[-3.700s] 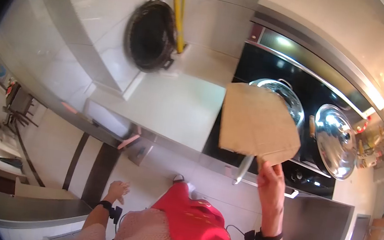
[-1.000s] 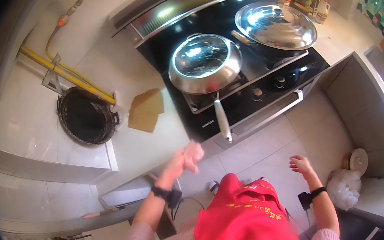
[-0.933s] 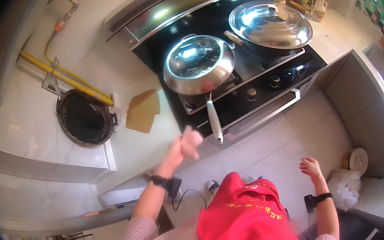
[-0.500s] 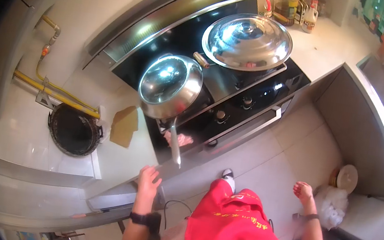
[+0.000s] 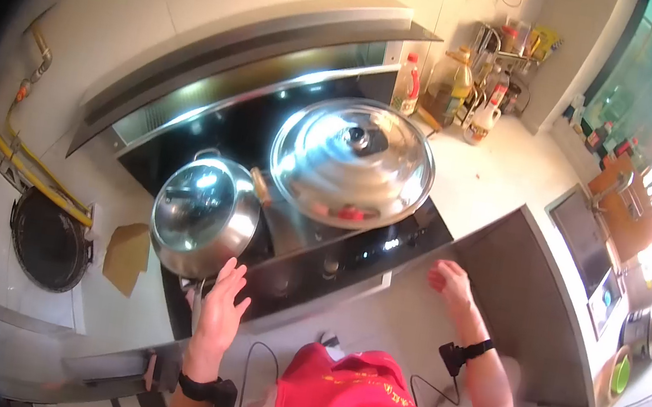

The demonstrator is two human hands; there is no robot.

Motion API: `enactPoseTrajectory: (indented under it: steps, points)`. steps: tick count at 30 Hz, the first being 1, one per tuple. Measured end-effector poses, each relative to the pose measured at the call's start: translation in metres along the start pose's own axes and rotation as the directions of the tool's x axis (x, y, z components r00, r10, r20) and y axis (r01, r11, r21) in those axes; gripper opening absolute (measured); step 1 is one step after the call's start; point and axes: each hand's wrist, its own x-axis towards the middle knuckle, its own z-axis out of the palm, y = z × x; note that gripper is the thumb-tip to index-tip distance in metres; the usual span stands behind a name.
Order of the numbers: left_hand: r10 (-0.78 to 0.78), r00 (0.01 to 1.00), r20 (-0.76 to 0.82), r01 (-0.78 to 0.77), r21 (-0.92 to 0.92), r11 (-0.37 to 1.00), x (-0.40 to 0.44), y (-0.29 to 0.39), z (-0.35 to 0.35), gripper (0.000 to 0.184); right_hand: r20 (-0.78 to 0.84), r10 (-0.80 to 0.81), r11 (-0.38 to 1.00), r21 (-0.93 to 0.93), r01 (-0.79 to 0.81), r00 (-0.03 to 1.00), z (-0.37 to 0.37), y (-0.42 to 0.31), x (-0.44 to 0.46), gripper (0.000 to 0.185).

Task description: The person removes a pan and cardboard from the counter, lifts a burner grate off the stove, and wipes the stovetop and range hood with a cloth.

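Note:
My left hand is open, its fingers stretched toward the stove. It overlaps the handle of a lidded steel pan on the left burner; I cannot tell whether they touch. My right hand is held in the air off the stove's front right corner, its fingers loosely curled and slightly apart, with nothing seen in them. Nearest to it is a large wok covered by a domed steel lid with a black knob. Both pans sit on the black gas stove. A pink cloth is mostly hidden behind my left hand.
Left of the stove lie a brown cardboard piece and a round black pan below a yellow gas pipe. Bottles stand at the back right. On the right a counter juts out, with a green bowl.
Both hands have moved forward toward the stove, the left reaching the front of the smaller pan. The view has tilted up and moved closer to the stove.

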Motion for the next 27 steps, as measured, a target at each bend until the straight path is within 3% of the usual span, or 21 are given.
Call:
enactPoseTrajectory:
  steps: [4,10,11,15,18,21,24,27]
  points:
    - [-0.038,0.999,0.016,0.039,-0.111,0.993,0.061,0.015,0.033,0.084,-0.015,-0.096,0.994,0.058,0.097,0.995,-0.009,-0.081,0.073,0.029]
    - [-0.030,0.923,-0.384,-0.029,-0.145,0.989,0.148,-0.001,0.053,0.089,0.102,-0.093,0.988,0.129,0.080,0.990,0.003,-0.154,0.205,0.033]
    - [-0.066,0.868,-0.493,-0.042,-0.206,0.978,0.163,-0.006,0.052,0.070,0.124,-0.086,0.989,0.130,0.070,0.988,0.007,-0.161,0.227,0.033]
    - [-0.036,0.775,-0.631,-0.144,-0.232,0.962,0.194,-0.012,0.044,0.031,0.241,-0.023,0.999,0.030,0.016,0.970,0.028,-0.182,0.297,0.030]
    - [-0.075,0.700,-0.710,-0.077,-0.180,0.981,0.201,-0.009,0.042,0.027,0.385,0.031,0.999,-0.050,-0.013,0.922,0.045,-0.192,0.328,0.023]
    - [-0.096,0.713,-0.694,-0.071,-0.207,0.976,0.201,-0.007,0.040,0.032,0.498,0.101,0.993,-0.104,-0.056,0.861,0.060,-0.194,0.343,0.022]
    - [0.004,0.801,-0.598,-0.091,-0.116,0.989,0.183,-0.001,0.047,0.031,0.500,0.043,0.973,-0.218,0.078,0.865,0.065,-0.191,0.348,0.026]
    - [-0.039,0.765,-0.643,-0.123,-0.205,0.971,0.184,0.001,0.040,0.025,0.504,0.025,0.975,-0.201,0.090,0.863,0.060,-0.212,0.325,0.029]
